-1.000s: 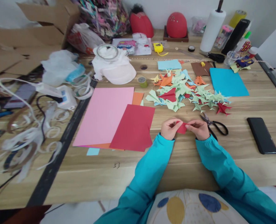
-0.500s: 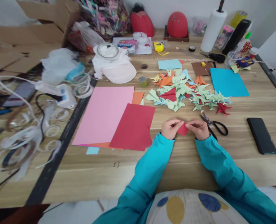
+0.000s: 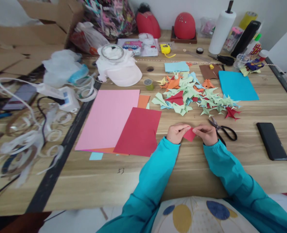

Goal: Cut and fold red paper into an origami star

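Observation:
Between my two hands is a small piece of red paper (image 3: 189,135), seemingly folded, just above the table. My left hand (image 3: 177,133) pinches its left side with thumb and fingers. On the other side, my right hand (image 3: 206,134) is closed on the right corner. Black-handled scissors (image 3: 224,130) lie partly open beside my right hand. Beyond my hands spreads a heap of folded paper figures (image 3: 188,92), mostly pale green, with some red, orange and blue. Left of my left hand, a red sheet (image 3: 140,131) overlaps a larger pink sheet (image 3: 111,113).
A black phone (image 3: 272,141) lies at the right. Blue paper (image 3: 238,85) is behind the figures. A white cap (image 3: 124,72) and a yellow tape measure (image 3: 165,49) sit further back. Tape rolls, cables and a white power adapter (image 3: 69,100) crowd the left, near a cardboard box (image 3: 43,37).
My left hand has shifted slightly left along the red paper, so a bit more of the paper shows. My right hand stays almost where it was.

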`<state>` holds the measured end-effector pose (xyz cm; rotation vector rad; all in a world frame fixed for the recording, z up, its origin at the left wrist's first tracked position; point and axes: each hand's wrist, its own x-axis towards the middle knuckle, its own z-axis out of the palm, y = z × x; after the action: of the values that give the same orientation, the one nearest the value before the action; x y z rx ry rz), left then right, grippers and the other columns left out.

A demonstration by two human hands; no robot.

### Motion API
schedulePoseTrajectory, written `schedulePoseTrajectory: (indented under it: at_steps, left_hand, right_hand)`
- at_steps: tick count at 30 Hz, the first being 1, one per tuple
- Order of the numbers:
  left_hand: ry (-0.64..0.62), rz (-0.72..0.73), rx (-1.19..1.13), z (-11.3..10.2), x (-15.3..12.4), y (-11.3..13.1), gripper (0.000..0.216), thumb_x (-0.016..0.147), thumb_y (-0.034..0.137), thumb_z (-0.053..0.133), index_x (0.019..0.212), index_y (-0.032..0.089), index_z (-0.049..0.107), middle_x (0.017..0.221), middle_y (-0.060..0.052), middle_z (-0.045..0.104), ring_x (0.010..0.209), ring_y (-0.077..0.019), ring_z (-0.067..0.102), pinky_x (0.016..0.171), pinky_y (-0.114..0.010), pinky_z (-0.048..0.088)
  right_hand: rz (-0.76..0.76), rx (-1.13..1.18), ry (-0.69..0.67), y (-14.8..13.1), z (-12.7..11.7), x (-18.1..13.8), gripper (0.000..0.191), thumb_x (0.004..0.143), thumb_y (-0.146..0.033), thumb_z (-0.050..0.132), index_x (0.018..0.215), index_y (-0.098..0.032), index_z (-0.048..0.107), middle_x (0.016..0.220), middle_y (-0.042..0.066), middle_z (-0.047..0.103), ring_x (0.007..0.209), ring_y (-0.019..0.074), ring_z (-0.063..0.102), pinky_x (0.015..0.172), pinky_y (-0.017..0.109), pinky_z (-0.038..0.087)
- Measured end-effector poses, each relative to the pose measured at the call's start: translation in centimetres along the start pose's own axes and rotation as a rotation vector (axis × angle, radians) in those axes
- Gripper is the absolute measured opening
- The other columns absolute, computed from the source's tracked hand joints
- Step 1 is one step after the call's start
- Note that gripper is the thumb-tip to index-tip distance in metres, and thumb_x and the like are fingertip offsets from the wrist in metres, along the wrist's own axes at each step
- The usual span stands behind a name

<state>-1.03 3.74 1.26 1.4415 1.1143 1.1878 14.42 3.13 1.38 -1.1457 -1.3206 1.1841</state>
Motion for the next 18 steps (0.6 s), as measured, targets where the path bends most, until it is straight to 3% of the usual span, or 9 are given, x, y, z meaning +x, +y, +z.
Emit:
schedulePoseTrajectory:
  at_steps: [4,9,14,18]
  left_hand:
    - [0.073,-0.094,-0.082,0.6,-0.3,-0.1,0.022,0.069,0.037,0.062,0.072,0.017,0.070,0.058,-0.003,0.064,0.050,-0.0120,0.053,0.047,-0.023,0.042]
    - [0.053,-0.233,-0.100,0.6,-0.4,0.3,0.032,0.072,0.045,0.056,0.071,0.015,0.066,0.038,0.004,0.045,0.033,-0.0069,0.036,0.034,-0.021,0.026]
    - [0.045,-0.041,0.121,0.0,-0.2,0.8,0.038,0.074,0.043,0.053,0.049,0.015,0.048,0.043,0.004,0.037,0.043,-0.0063,0.033,0.044,-0.021,0.027]
    - [0.061,0.019,0.203,-0.1,-0.2,0.7,0.044,0.074,0.042,0.054,0.043,0.016,0.037,0.041,0.005,0.028,0.043,-0.0060,0.026,0.044,-0.022,0.022]
  right_hand:
    - [0.081,0.048,0.017,0.4,-0.1,0.0,0.007,0.060,-0.025,0.072,0.063,-0.019,0.070,0.055,0.000,0.062,0.044,0.0092,0.050,0.041,0.023,0.039]
    - [0.138,0.145,0.119,1.2,-0.3,0.2,0.011,0.057,-0.028,0.074,0.060,-0.019,0.069,0.048,-0.001,0.062,0.039,0.0088,0.049,0.038,0.022,0.039]
    - [0.138,0.167,0.141,1.2,-0.2,0.3,0.009,0.056,-0.026,0.074,0.060,-0.019,0.069,0.048,-0.001,0.063,0.038,0.0085,0.048,0.038,0.022,0.039]
    - [0.153,0.158,0.136,1.3,-0.1,0.2,0.011,0.055,-0.028,0.074,0.059,-0.019,0.069,0.048,-0.001,0.062,0.038,0.0089,0.048,0.038,0.022,0.039]
